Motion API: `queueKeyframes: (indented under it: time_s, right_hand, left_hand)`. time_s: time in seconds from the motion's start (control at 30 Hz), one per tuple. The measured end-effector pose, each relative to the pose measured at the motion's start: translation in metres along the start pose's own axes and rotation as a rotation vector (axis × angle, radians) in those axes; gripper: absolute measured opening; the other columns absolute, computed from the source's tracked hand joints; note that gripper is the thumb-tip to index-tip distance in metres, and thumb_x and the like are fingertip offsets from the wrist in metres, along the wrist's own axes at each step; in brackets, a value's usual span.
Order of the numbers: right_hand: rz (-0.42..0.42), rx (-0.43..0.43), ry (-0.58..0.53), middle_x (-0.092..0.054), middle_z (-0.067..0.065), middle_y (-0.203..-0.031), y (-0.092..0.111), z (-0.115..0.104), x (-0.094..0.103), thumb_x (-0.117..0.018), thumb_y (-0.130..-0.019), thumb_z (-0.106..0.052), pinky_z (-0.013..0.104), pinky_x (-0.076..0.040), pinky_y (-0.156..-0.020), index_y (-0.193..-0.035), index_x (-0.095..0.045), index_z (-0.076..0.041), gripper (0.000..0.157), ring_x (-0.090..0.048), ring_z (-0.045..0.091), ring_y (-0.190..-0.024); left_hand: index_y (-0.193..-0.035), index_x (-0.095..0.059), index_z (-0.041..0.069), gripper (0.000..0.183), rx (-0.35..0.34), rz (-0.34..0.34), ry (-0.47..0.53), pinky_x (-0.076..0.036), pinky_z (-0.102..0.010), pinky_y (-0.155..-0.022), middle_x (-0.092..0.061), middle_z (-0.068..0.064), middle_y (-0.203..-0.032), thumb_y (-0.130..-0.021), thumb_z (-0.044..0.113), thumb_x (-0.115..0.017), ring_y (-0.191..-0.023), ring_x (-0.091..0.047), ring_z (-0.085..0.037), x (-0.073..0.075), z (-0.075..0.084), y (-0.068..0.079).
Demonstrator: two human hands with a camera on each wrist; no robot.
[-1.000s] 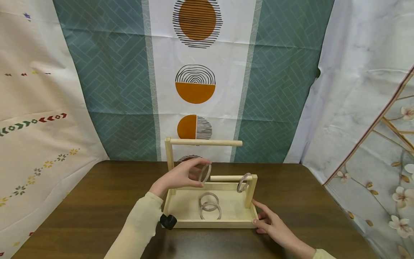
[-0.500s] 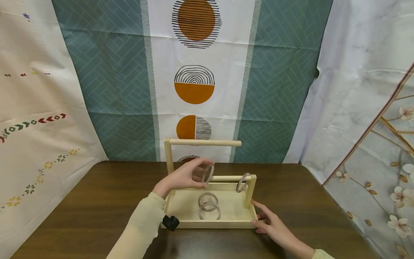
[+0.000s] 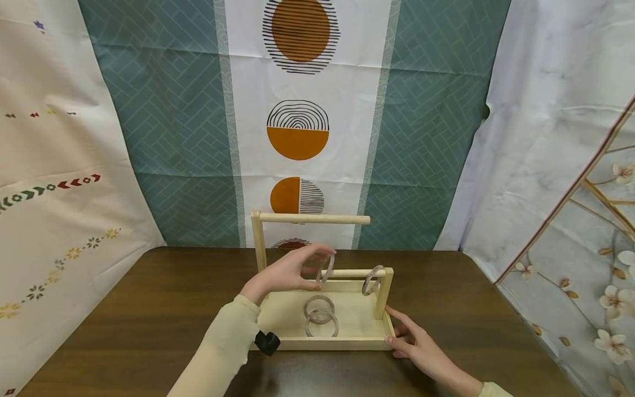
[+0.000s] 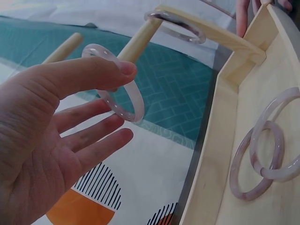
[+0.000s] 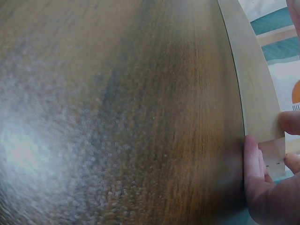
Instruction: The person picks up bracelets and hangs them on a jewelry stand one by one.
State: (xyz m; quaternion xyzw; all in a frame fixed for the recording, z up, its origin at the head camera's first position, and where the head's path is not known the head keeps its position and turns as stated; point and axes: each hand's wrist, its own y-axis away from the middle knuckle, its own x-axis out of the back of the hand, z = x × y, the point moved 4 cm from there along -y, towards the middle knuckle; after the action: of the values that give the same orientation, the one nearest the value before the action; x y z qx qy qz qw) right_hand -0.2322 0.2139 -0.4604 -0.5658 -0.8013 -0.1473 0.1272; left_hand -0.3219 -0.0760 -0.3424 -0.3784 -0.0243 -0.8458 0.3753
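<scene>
My left hand (image 3: 285,273) pinches a pale translucent bangle (image 4: 136,101) between thumb and fingers. That bangle stands upright and overlaps the free end of the lower rod (image 3: 349,273) of a wooden bangle stand (image 3: 322,344). A marbled bangle (image 3: 366,284) hangs on the same rod, close to its post. Two more bangles, an upper one (image 3: 306,306) and a lower one (image 3: 337,325), lie overlapping in the stand's tray. My right hand (image 3: 416,344) grips the tray's front right corner, thumb and fingers on either side of the wall, as the right wrist view also shows.
A higher rod (image 3: 315,219) on a tall left post (image 3: 259,240) reaches right above my left hand. The stand rests on a dark brown wooden table (image 3: 163,331). Patterned cloths hang behind and at both sides, including a green one (image 3: 431,165).
My left hand has moved slightly right with the bangle, bringing it to the lower rod's free end. The right hand stays on the tray corner, and the other bangles have not moved.
</scene>
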Motion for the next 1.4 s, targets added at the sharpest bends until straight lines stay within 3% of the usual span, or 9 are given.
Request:
queueKeyframes:
  time_s: [0.8,1.1,1.4]
  right_hand:
    - [0.005,0.004,0.008,-0.055,0.020,-0.112,0.000,0.003,0.001,-0.062,-0.097,-0.020,0.032,-0.060,-0.075,-0.157,-0.024,-0.007,0.072,-0.062,0.019,-0.092]
    - [0.002,0.009,0.016,-0.056,0.020,-0.112,0.000,0.001,0.002,-0.061,-0.097,-0.020,0.033,-0.060,-0.076,-0.157,-0.023,-0.007,0.072,-0.062,0.020,-0.094]
    - [0.003,0.006,0.014,-0.054,0.020,-0.112,0.001,0.003,0.002,-0.061,-0.098,-0.020,0.032,-0.060,-0.076,-0.157,-0.023,-0.008,0.071,-0.062,0.020,-0.093]
  left_hand:
    - [-0.143,-0.046,0.018,0.070,-0.010,-0.027,-0.058,-0.050,-0.040,-0.104,-0.051,-0.002,-0.144,-0.082,0.009,-0.079,-0.132,-0.054,-0.024,-0.015,0.005,-0.011]
    - [-0.143,-0.045,0.020,0.072,-0.031,-0.031,-0.056,-0.047,-0.049,-0.107,-0.050,-0.003,-0.146,-0.081,0.007,-0.080,-0.133,-0.054,-0.030,-0.018,0.007,-0.018]
    - [-0.142,-0.046,0.019,0.072,-0.017,-0.022,-0.092,-0.048,-0.040,-0.107,-0.051,-0.001,-0.145,-0.080,0.009,-0.081,-0.134,-0.054,-0.021,-0.023,0.008,-0.022]
